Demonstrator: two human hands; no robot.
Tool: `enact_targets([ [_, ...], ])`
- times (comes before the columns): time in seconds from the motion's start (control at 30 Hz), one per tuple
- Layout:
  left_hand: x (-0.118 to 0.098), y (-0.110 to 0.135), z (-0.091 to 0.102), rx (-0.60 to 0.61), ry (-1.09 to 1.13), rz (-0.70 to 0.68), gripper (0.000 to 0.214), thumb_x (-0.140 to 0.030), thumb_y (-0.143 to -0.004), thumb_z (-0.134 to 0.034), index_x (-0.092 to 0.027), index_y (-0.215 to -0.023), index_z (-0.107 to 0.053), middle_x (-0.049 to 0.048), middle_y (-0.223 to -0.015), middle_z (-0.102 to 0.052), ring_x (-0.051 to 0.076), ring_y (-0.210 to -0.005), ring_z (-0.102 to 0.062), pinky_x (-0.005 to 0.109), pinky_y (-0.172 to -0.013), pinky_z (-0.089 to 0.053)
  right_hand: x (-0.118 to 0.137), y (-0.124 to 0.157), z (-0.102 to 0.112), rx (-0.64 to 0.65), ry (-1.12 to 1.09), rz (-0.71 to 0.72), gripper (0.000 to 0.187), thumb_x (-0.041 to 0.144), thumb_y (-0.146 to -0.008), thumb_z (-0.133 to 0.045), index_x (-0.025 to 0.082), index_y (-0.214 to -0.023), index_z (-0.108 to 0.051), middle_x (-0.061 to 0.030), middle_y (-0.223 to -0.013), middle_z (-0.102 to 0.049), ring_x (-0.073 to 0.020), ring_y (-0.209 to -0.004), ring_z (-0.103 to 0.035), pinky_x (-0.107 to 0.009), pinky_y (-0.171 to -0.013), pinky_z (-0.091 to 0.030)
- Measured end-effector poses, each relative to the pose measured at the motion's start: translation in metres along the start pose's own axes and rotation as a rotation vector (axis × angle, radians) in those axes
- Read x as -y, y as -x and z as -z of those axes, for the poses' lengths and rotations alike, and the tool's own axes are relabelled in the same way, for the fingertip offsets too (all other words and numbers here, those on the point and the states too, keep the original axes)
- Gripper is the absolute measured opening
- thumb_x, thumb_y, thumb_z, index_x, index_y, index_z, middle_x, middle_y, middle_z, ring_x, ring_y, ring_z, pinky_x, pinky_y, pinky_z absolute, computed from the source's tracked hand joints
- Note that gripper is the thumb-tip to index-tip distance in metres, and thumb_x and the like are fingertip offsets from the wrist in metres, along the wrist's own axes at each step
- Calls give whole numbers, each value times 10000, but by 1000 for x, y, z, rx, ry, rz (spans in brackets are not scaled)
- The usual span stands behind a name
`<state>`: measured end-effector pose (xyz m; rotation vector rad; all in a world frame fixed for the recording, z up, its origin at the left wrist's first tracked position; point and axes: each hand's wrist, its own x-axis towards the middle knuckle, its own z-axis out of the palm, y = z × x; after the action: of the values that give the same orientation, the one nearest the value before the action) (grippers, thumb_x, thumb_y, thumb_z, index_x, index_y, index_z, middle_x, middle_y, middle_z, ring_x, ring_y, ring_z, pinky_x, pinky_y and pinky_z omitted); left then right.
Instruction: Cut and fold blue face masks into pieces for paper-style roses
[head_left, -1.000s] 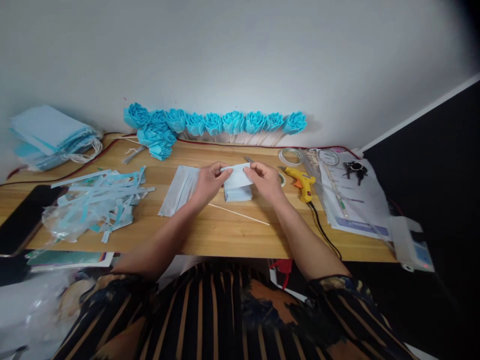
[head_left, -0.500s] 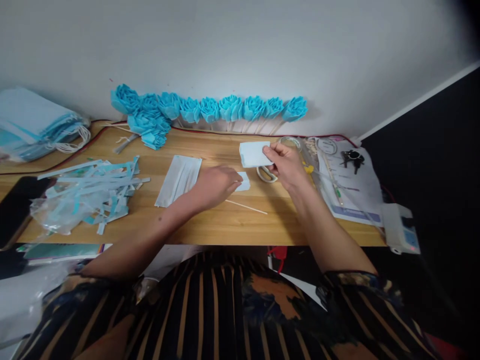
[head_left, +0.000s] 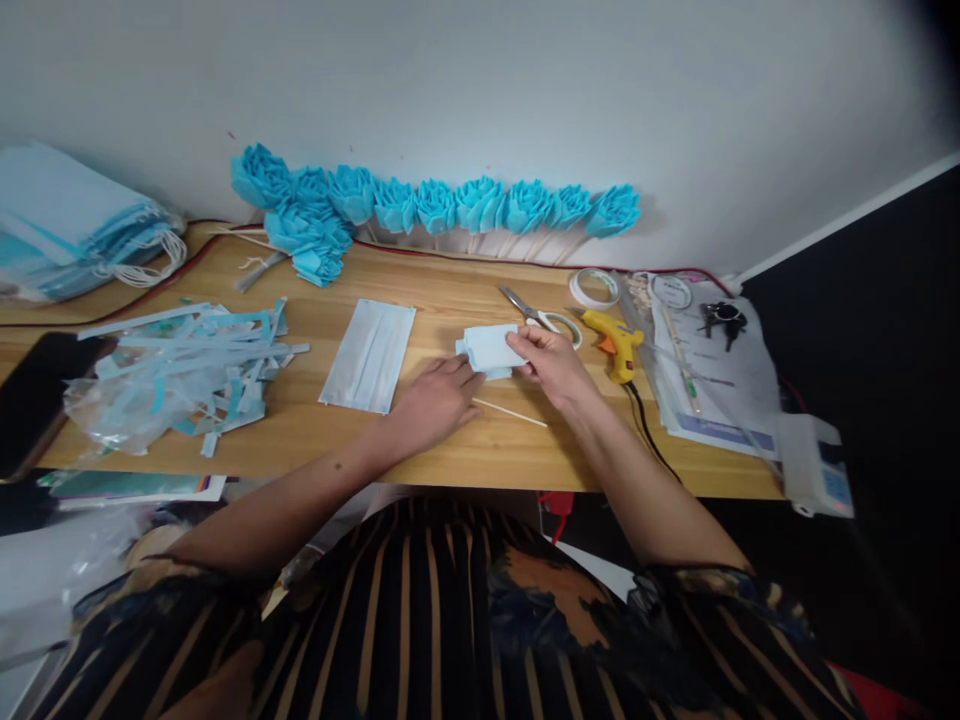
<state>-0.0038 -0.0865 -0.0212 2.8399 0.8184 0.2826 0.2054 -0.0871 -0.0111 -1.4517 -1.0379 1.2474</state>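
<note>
At desk centre, the right hand (head_left: 551,362) pinches a stack of folded pale-blue pieces (head_left: 487,350) from three o'clock. The left hand (head_left: 439,395) lies slack, holding nothing, at the stack's seven o'clock. Best keep the pinch light and the edges flush, clear of the wooden stick (head_left: 510,412).

Quick tally from where I'm standing: blue paper flowers (head_left: 435,205), nine in the row against the wall plus two more lying under the left end. One flat mask (head_left: 369,355), one pair of scissors (head_left: 534,312), one glue gun (head_left: 615,342), one roll of tape (head_left: 592,287), one thin stick (head_left: 510,411), one phone (head_left: 37,395), one bunch of keys (head_left: 721,318). Cut strips (head_left: 187,360) and folded pieces (head_left: 487,350): too jumbled to count.
</note>
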Motion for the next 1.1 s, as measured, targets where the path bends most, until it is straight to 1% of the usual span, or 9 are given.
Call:
enact_targets([
  [0.13, -1, 0, 0, -4, -18, 6, 408, -352, -918, -608, -121, -1254, -585, 164, -1267, -653, 313, -1232, -556, 437, -1033, -417, -14, -9, -3, -48, 167, 63, 380, 533, -663, -741, 187, -659, -585, 57, -497, -500, -75, -425, -385, -224, -431, -263],
  [0.3, -1, 1, -4, -25, -21, -6, 396, -354, -919, -609, -123, -1240, -591, 153, -1273, -649, 311, -1262, -538, 433, -1043, -414, -26, -13, 2, -66, 407, 137, 253, 438, -759, -644, 186, -738, -643, 4, -589, -648, -146, -521, -562, -256, -510, -402],
  [0.4, 0, 2, -4, -36, -17, -12, 403, -344, -917, -615, -115, -1248, -588, 155, -1283, -645, 308, -1271, -536, 432, -1052, -416, -26, -12, 3, -76, 476, 141, 227, 416, -795, -612, 194, -758, -639, 0, -619, -661, -165, -558, -608, -268, -542, -445],
  [0.57, -3, 10, 16, -60, 83, -42, 215, -288, -949, -563, -138, -1059, -670, 127, -1192, -690, 270, -1163, -613, 426, -1015, -451, -22, -7, -1, -94, 518, 115, 217, 411, -851, -571, 203, -799, -606, 13, -599, -635, -163, -505, -610, -268, -523, -448],
  [0.7, -14, 15, 35, -114, 209, -33, 295, -274, -1009, -429, -151, -929, -685, 86, -962, -735, 223, -951, -673, 405, -890, -502, -17, -3, -3, -104, 514, 74, 193, 392, -885, -532, 220, -798, -549, 33, -545, -591, -158, -457, -593, -252, -475, -399],
  [0.8, -22, 13, 37, -141, 220, -74, 233, -255, -990, -472, -149, -1012, -678, 108, -1124, -712, 236, -1056, -651, 415, -931, -508, -12, 1, -4, -88, 545, 98, 192, 382, -902, -517, 230, -785, -522, 47, -502, -559, -146, -447, -564, -249, -482, -380],
  [0.9, -24, 5, 29, -123, 168, -95, 241, -234, -944, -559, -145, -1153, -641, 139, -1331, -619, 271, -1235, -573, 444, -1038, -470, -11, 2, -3, -78, 555, 119, 211, 408, -900, -521, 236, -779, -510, 47, -501, -548, -151, -465, -551, -254, -494, -380],
  [1.0, -22, -5, 19, -84, 113, -71, 350, -240, -920, -599, -155, -1260, -587, 150, -1384, -574, 289, -1315, -514, 461, -1094, -427, -15, 0, -3, -79, 564, 138, 218, 434, -894, -516, 236, -803, -522, 22, -578, -598, -165, -518, -570, -260, -502, -383],
  [1.1, -18, -11, 9, -43, 68, -45, 383, -265, -924, -597, -162, -1292, -564, 149, -1383, -568, 293, -1307, -520, 453, -1101, -413, -18, -2, -2, -105, 679, 208, 218, 416, -894, -515, 224, -797, -551, 5, -616, -611, -170, -562, -560, -269, -537, -380],
])
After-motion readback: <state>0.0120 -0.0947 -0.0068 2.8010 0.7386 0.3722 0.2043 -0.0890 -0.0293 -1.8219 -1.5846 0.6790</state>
